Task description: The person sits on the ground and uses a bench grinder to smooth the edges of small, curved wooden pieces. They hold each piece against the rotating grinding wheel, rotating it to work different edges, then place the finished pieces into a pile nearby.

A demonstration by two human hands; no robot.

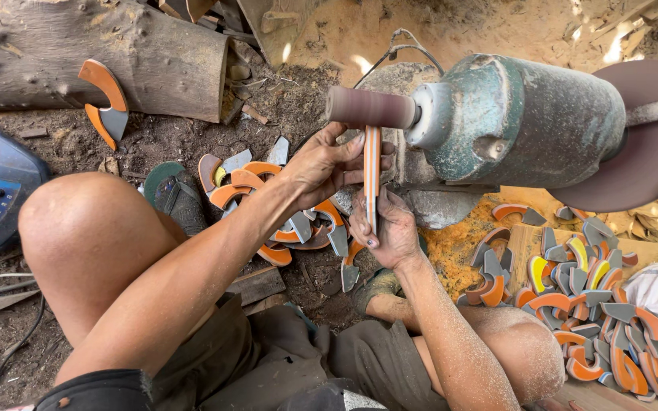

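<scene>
Logs come first: one big log (pixel 78 53) lies on the dirt floor (pixel 47 141). A green motor (pixel 519 118) has a brown sanding drum (pixel 371 108) sticking out. The striped orange and white piece (pixel 372 176) stands upright, top touching the drum. The left hand (pixel 325 164) pinches its upper part. The right hand (pixel 390 232) pinches its bottom. Piles of curved pieces (pixel 595 312) lie nearby.

Both hands, left hand (pixel 321 164) and right hand (pixel 390 232), grip a striped orange piece (pixel 372 179). Its top end touches the sanding drum (pixel 371 107). Curved pieces (pixel 595 312) lie piled at right.
</scene>
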